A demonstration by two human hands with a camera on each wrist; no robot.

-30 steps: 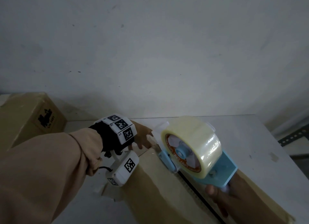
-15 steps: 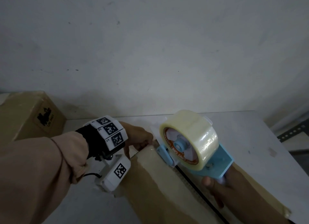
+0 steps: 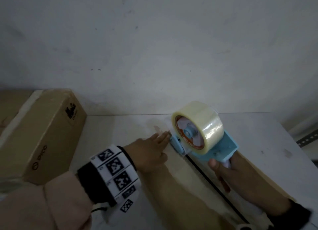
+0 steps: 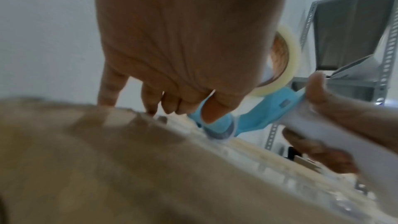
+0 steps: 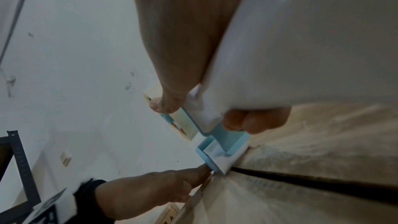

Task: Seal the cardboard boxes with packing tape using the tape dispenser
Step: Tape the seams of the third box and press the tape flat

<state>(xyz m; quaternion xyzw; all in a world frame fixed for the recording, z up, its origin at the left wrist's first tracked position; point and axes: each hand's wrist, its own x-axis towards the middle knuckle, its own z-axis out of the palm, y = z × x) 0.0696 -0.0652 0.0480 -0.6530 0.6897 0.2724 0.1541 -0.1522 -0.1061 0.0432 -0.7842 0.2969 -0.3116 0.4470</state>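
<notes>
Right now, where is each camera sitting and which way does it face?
Head: looks forward and down at the box, tape dispenser, both hands, a sleeve.
Left wrist: looks along the left hand, its fingers on the box's far edge.
Right wrist: looks along the right hand gripping the dispenser handle; the left hand shows too.
All three share the dispenser's blue front on the box seam.

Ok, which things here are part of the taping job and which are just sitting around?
In use:
blue tape dispenser with clear tape roll, gripped by the right hand
long cardboard box with a dark open seam, left hand flat on its far end

Lying about:
closed brown printed carton
grey slotted metal shelving
</notes>
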